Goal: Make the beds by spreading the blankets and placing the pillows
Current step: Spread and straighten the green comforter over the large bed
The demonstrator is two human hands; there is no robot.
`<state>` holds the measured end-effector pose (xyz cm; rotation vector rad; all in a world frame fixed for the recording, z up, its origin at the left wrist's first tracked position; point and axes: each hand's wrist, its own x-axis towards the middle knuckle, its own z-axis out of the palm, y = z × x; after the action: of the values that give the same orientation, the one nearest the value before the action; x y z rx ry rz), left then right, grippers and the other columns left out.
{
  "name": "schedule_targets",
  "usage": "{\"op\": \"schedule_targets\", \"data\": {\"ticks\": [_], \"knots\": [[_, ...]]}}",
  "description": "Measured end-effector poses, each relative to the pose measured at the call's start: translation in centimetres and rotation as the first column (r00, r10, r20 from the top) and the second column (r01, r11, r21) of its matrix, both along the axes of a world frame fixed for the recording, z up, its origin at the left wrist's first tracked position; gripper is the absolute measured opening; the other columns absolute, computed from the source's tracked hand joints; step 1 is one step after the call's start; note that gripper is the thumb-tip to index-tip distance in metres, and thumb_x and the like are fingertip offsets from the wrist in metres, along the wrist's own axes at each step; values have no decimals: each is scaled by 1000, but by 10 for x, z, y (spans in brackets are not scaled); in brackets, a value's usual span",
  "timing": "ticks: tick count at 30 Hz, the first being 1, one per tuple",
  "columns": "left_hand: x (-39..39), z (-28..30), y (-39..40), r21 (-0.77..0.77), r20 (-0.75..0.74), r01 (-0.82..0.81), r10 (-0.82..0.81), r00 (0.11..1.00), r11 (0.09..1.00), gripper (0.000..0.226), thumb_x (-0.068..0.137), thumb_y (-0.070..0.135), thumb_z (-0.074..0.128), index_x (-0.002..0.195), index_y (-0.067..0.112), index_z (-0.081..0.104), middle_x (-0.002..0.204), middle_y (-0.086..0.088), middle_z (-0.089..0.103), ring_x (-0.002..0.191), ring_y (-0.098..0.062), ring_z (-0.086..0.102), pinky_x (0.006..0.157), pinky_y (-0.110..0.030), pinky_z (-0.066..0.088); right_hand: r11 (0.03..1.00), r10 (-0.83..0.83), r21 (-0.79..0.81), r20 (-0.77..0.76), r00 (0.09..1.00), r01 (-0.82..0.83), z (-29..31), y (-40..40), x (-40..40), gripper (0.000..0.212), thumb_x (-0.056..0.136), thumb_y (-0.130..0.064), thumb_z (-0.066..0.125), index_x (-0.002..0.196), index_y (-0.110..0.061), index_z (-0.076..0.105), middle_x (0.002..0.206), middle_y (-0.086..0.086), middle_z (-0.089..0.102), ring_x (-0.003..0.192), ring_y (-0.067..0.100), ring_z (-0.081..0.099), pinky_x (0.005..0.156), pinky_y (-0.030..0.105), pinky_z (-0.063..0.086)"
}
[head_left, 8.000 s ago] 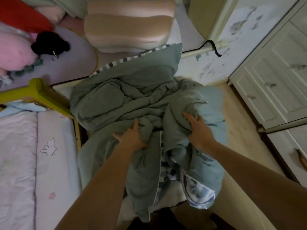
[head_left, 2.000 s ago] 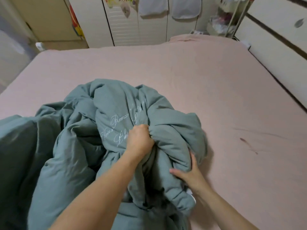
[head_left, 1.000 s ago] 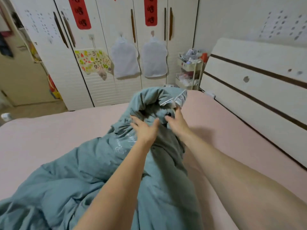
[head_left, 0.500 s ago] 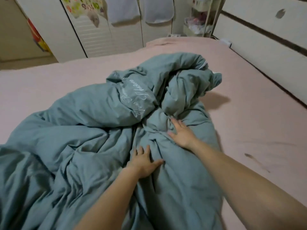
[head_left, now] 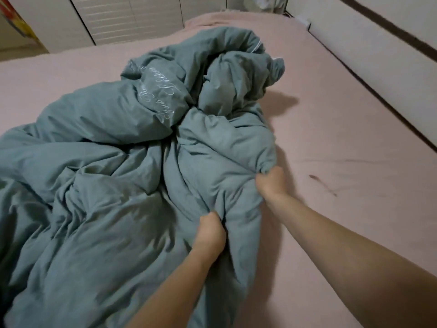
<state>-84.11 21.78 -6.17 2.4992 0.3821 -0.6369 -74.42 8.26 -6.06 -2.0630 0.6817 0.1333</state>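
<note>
Pink-sheeted bed (head_left: 331,119) is filling the view, its headboard (head_left: 378,50) running along the right edge and white louvred wardrobe doors (head_left: 123,17) standing beyond the far edge. Teal duvet (head_left: 99,209) is lying bunched over the bed's left and centre, leaving bare sheet open on the right and far side. White embroidered cursive script (head_left: 156,95) is showing on one fold; wording not legible. Right hand (head_left: 272,183) is clenching the duvet's right edge. Left hand (head_left: 210,235) is gripping a fold just beside it.
</note>
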Motion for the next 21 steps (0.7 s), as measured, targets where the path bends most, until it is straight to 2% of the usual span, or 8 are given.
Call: {"op": "schedule_targets", "data": {"ticks": [1,3,7,13,14,16,19,21], "knots": [[10,14,-15,-69,43,-63,66,997,996,15,94,2,38,83,5,48,99,-18,56,92,-35,55,71,-37,39,999,30,-29,83,996,-28,15,-7,9,28,78,-7,53,102,4,64,103,26,66,99,39,64,80,44,50],[38,45,-42,-205,94,-139,161,982,969,26,91,1,41,67,8,36,78,-16,52,73,-33,54,62,-38,41,995,93,-66,217,972,-80,48,-18,21,30,79,-5,49,103,2,64,103,23,66,97,37,63,79,39,51],[100,117,-87,-391,259,-94,207,943,916,26,89,-3,43,65,7,38,64,-19,51,62,-31,54,54,-42,46,995,92,-73,403,911,-68,129,-46,52,31,86,4,43,109,2,64,111,22,65,104,35,59,76,29,38],[186,214,-147,-524,490,37,266,830,851,16,92,1,41,77,6,44,82,-15,52,78,-26,52,69,-35,39,967,170,-255,645,745,0,250,-101,133,35,86,-3,47,118,-5,62,117,17,65,110,31,58,90,29,40],[195,222,-152,-497,531,88,222,818,864,10,93,4,42,88,3,51,91,-16,56,86,-26,54,74,-31,39,963,197,-269,648,735,-22,256,-107,140,38,88,-4,48,124,-5,58,122,17,63,115,31,56,95,29,39],[202,210,-151,-451,507,170,95,857,876,24,97,13,47,117,1,50,118,-11,57,110,-24,53,86,-26,37,943,301,-298,569,765,-150,242,-111,142,46,95,-10,45,140,-10,42,134,16,54,124,31,49,102,31,35],[187,144,-140,-255,351,270,-171,921,928,64,93,33,56,143,10,24,144,-3,35,137,-22,31,111,-33,29,902,430,-90,273,860,-422,179,-111,123,64,100,-21,41,153,-17,5,146,8,39,130,31,42,102,32,35],[163,103,-127,-4,141,303,-300,944,953,86,92,46,54,152,11,2,158,-10,12,146,-33,10,118,-44,17,895,445,7,71,893,-447,128,-116,103,71,98,-26,46,152,-15,1,137,4,42,126,32,47,98,33,39]]}}
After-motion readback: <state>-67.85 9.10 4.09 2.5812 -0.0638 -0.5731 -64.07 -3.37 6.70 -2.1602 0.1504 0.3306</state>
